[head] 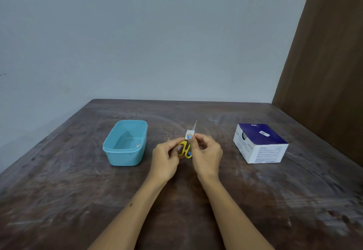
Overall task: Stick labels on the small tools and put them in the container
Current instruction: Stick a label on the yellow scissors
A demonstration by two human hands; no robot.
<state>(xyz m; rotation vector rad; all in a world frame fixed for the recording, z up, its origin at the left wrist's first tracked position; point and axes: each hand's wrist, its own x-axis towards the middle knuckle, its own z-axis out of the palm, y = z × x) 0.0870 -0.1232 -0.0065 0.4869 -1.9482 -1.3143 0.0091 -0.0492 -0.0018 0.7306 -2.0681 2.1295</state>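
Small scissors with yellow handles (184,149) are held up over the middle of the table, blades pointing away from me. My left hand (167,157) grips the handles. My right hand (206,153) pinches the blades, its thumb pressing a white label (190,133) against them. The light blue plastic container (125,143) stands to the left of my hands, with a small metal item lying at its right inner edge.
A blue and white cardboard box (260,143) sits at the right of the dark wooden table (78,200). A grey wall rises behind the table and a brown wooden panel (324,63) stands at the right.
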